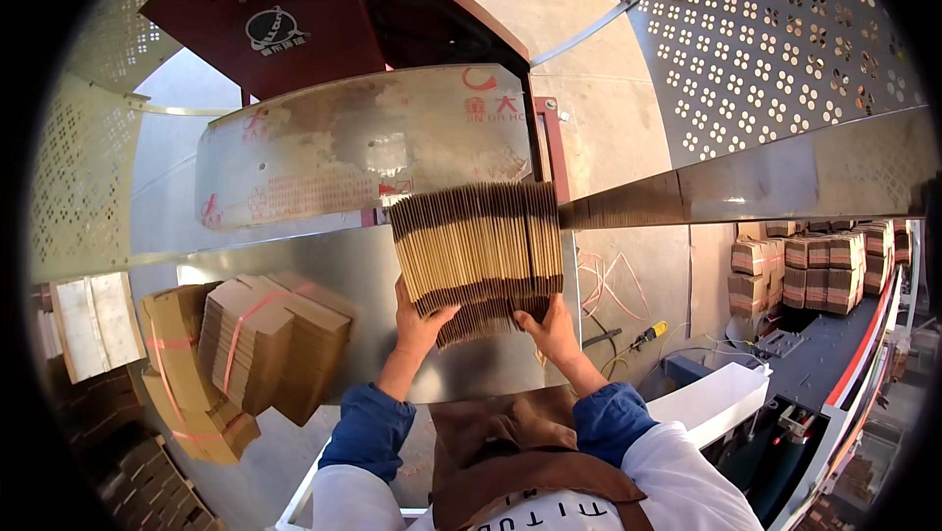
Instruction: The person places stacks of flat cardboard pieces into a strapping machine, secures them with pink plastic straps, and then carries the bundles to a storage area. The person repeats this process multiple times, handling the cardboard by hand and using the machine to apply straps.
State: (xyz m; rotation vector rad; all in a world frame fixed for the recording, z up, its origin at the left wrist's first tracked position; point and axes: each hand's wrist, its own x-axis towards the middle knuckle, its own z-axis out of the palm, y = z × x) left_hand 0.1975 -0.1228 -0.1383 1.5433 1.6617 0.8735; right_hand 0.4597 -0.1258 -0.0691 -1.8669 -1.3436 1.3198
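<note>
A thick stack of flattened brown cardboard boxes [476, 246] stands on edge in front of me, its many edges showing side by side. My left hand [420, 323] grips its near left corner, thumb on the near face. At the near right corner my right hand [549, 327] holds the same stack, thumb pressed inward. Beneath it spreads a shiny metal tabletop [373, 374]. The far end of the stack meets the metal plate [363, 143] of a dark red machine [275, 16]. The fingers under the stack are partly hidden.
Strapped cardboard bundles [260, 335] rest left of the table. More bundles [805, 266] line a conveyor [834, 335] at the right. A metal rail [746, 168] runs rightward from the machine. Perforated panels [775, 40] rise behind. A yellow-black tool [650, 335] and loose pink strap lie right.
</note>
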